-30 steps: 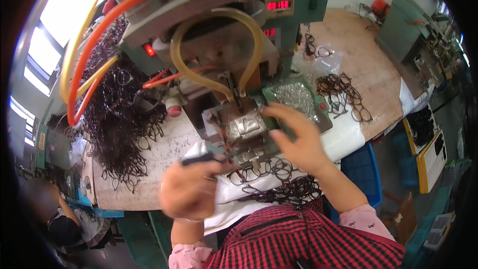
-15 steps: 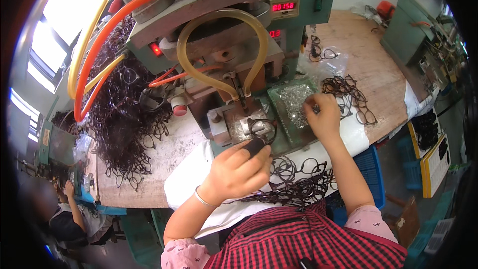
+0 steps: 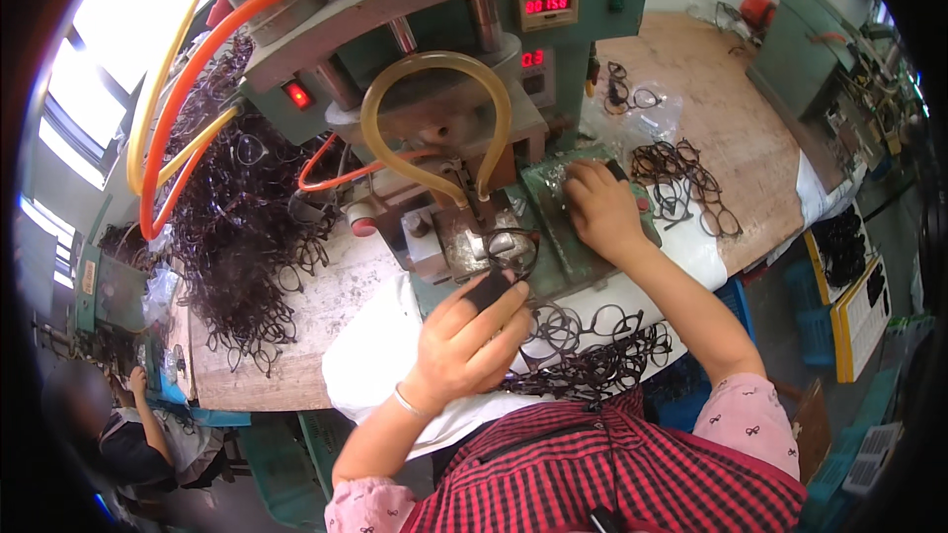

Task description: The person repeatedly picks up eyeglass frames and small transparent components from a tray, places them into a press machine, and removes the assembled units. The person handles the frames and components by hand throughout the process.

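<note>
Left hand (image 3: 464,341) is raised in front of the press, fingers pinched narrow on a dark eyeglass frame (image 3: 506,255) that sits at the metal fixture (image 3: 484,242) under the press head; a dark pad covers one fingertip; thin bracelet on the wrist; right hand (image 3: 600,209) lies palm down on the green plate (image 3: 553,227) just right of the fixture, fingers curled over small shiny parts (image 3: 563,173), cannot tell whether it grips any; loose dark frames (image 3: 592,345) lie in a heap on white cloth (image 3: 365,355) between the hands and the person's red checked shirt; above the fixture a yellowish tube (image 3: 434,109) loops down from the green press (image 3: 513,30) with red digit displays; orange hose (image 3: 197,89) and yellow hose (image 3: 163,79) arc off to the left; big pile of dark frames (image 3: 237,237) on the wooden table (image 3: 731,138) to the left, smaller bunch (image 3: 686,183) to the right of the right hand; another person sits at lower left, far from the bench.
</note>
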Tool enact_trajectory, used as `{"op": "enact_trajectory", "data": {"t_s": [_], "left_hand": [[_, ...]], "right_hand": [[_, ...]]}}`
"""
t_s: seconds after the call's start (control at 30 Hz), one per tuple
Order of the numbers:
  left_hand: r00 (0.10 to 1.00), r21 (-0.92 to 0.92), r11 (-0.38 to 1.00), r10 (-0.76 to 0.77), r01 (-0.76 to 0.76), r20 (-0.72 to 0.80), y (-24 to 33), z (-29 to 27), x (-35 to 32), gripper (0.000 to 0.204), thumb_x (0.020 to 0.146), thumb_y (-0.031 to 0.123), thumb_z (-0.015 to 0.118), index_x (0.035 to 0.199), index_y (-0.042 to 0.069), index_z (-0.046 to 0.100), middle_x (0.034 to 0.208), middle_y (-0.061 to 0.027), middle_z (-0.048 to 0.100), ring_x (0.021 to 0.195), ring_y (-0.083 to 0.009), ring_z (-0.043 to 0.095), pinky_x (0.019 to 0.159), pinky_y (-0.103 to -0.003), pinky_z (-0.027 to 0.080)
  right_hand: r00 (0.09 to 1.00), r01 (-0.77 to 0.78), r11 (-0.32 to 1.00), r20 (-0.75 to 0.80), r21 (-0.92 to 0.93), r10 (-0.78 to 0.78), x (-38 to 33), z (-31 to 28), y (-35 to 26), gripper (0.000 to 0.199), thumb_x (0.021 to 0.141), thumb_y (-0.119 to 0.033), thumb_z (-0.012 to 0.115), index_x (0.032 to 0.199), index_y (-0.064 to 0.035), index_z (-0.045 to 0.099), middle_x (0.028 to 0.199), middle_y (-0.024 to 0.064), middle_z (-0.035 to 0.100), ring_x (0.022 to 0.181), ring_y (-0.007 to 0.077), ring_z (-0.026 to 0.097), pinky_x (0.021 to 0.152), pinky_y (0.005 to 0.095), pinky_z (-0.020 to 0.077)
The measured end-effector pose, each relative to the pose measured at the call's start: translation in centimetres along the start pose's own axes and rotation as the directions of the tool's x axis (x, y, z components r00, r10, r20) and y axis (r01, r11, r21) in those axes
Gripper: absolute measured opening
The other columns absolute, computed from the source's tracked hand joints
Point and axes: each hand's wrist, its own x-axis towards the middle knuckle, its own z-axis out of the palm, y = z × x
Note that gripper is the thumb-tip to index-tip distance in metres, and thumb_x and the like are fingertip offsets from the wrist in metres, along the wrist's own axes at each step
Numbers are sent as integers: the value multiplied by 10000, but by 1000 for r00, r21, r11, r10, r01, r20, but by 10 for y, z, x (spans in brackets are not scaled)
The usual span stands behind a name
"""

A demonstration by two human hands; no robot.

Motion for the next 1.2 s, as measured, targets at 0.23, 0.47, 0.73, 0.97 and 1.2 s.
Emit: {"op": "enact_trajectory", "data": {"t_s": [0.23, 0.47, 0.73, 0.97, 1.2], "left_hand": [[632, -274, 579, -754, 768, 178, 22, -27, -60, 352, 786, -63, 695, 1131, -4, 658, 837, -84, 693, 746, -176, 657, 695, -286, 526], [295, -567, -306, -615, 765, 731, 24, 35, -12, 292, 907, 86, 676, 1176, 10, 594, 844, -13, 630, 738, -69, 570, 601, -211, 486], [274, -637, -290, -721, 714, 636, 43, 28, -17, 595, 910, 97, 685, 1427, 1, 406, 770, -7, 583, 690, -73, 569, 490, -209, 468], [180, -652, -515, -692, 557, 699, 43, 50, 7, 361, 896, 135, 680, 1227, 58, 560, 885, 8, 577, 732, -75, 542, 514, -200, 436], [163, -696, -282, -851, 660, 499, 41, 57, 14, 172, 961, 195, 610, 946, 23, 606, 735, -22, 547, 586, -74, 486, 449, -216, 379]], "right_hand": [[644, -507, 414, 13, 756, 765, -9, -46, 38, 197, 866, -123, 700, 1017, 2, 716, 849, 74, 716, 735, 118, 620, 713, 249, 494], [732, -576, 519, 115, 632, 672, -3, -34, 10, 157, 840, -91, 716, 972, -7, 728, 828, 65, 704, 743, 108, 610, 704, 256, 483], [826, -466, 520, 143, 715, 545, -35, -62, -34, 124, 820, -27, 694, 937, -9, 729, 896, 80, 710, 807, 154, 649, 749, 267, 494], [880, -430, 320, 313, 844, 357, 47, -52, -82, 341, 776, -66, 713, 1098, 8, 627, 875, 93, 720, 815, 155, 662, 764, 292, 501], [848, -471, 179, 387, 864, 361, 47, -46, -94, 607, 763, 37, 709, 1320, 27, 469, 872, 59, 687, 890, 102, 632, 833, 249, 478]]}}
